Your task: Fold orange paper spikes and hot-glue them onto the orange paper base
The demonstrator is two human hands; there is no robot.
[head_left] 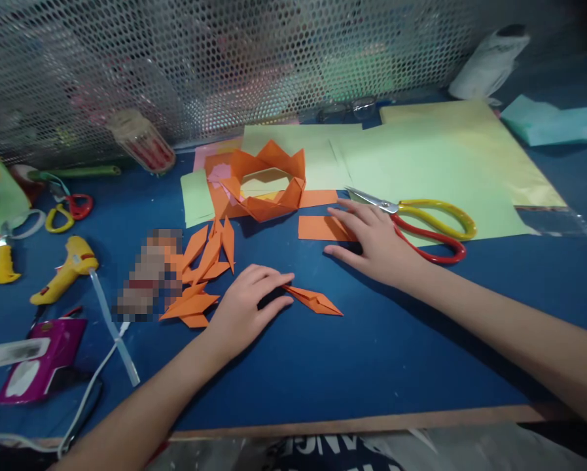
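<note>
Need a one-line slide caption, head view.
Left hand at one tip of a folded orange paper piece; right hand over an orange strip, near scissors.

Folded orange pointed ppr piece (320, 302), lower ctr: matt. Red/yellow-handled scissors (392, 207), ctr-right: shiny metal blades (369, 197), glossy plastic grips (443, 260). Perf. silver mesh panel (293, 55), top: metallic.

Left hand (249, 297) touched folded orange paper (319, 301) on blue worktop (332, 366); right hand (379, 245), fingers spread, lay over orange strip (317, 227), near scissors (433, 252).
</note>
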